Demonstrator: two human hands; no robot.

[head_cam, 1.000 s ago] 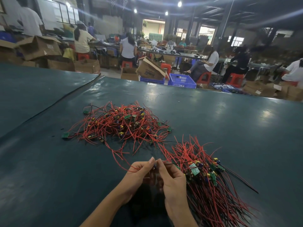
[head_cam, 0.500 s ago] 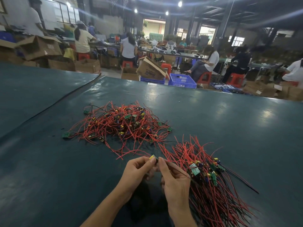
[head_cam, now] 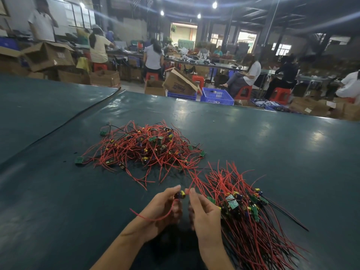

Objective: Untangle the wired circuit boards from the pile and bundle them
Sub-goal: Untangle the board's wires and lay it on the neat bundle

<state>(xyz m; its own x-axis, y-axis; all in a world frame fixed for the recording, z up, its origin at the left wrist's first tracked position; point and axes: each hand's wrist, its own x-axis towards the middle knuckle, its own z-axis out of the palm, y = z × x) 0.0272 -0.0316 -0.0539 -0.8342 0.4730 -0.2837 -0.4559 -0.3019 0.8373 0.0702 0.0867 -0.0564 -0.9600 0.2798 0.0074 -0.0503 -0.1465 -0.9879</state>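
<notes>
— On the dark green tabletop (head_cam: pixel 253 137), what lay where?
— A tangled pile of red-wired small green circuit boards (head_cam: pixel 148 149) sat farther out; a combed bundle of like boards (head_cam: pixel 245 207), wires fanned toward the near edge, lay just right of the hands.
— And the fingers?
— The left hand (head_cam: pixel 161 209) pinched one small board with a yellow-capped part (head_cam: pixel 180 194), its red wire (head_cam: pixel 155 218) looping over the palm. The right hand (head_cam: pixel 202 213) pinched a wire beside it.

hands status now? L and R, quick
Left hand: closed, fingertips pinching a small circuit board, its red wire looping over the palm.
Right hand: fingers curled, pinching a red wire; whether it touches the board cannot be told.
</notes>
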